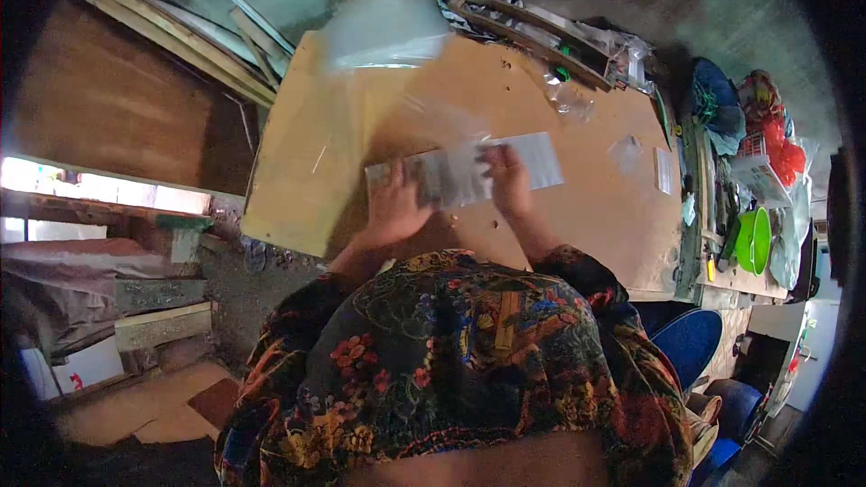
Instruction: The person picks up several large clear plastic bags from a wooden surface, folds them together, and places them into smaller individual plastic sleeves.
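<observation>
A long strip of clear plastic film (541, 155), perhaps a flat bag or several layered, lies slightly slanted across the tan tabletop (595, 216). Its left end is under my left hand (398, 208), which rests palm down with the fingers spread. Over the strip's middle is my right hand (511, 182), its fingers bent and blurred by motion. A hazy piece of clear plastic (457, 128) shows near those fingertips; whether they pinch it is unclear. Toward the far edge sits a pile of clear plastic sheets (385, 34).
A wooden frame (534, 34) with plastic scraps lies along the far right edge. Loose clear plastic (626, 152) and a small flat packet (663, 170) are on the right. Beyond stands a green basin (752, 241). Wooden boards (183, 40) lean at left; a blue stool (690, 345) is lower right.
</observation>
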### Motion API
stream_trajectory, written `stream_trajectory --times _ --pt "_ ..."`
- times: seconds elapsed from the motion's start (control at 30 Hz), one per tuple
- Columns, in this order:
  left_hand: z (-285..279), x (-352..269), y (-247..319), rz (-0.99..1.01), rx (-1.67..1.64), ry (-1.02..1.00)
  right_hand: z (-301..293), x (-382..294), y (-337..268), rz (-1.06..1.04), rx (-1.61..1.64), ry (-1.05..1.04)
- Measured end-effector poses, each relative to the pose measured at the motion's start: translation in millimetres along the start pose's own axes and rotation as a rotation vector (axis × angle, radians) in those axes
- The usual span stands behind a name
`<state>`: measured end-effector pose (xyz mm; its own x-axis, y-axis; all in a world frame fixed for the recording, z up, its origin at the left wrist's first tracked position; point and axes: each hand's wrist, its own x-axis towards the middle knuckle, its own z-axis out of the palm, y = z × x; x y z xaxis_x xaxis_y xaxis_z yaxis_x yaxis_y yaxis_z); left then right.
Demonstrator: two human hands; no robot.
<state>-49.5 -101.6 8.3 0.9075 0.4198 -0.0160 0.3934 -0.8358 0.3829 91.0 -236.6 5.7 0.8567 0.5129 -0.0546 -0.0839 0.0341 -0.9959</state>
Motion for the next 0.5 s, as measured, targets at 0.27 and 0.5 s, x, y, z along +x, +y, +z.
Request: stream_trajectory --times 0.27,0.5 --pt "43 37 9 0.012 0.227 -0.074 -176 -28 -193 -0.784 0.178 0.643" --pt "38 132 54 0.01 0.38 -0.022 -156 -79 -146 -0.73 -0.404 0.365"
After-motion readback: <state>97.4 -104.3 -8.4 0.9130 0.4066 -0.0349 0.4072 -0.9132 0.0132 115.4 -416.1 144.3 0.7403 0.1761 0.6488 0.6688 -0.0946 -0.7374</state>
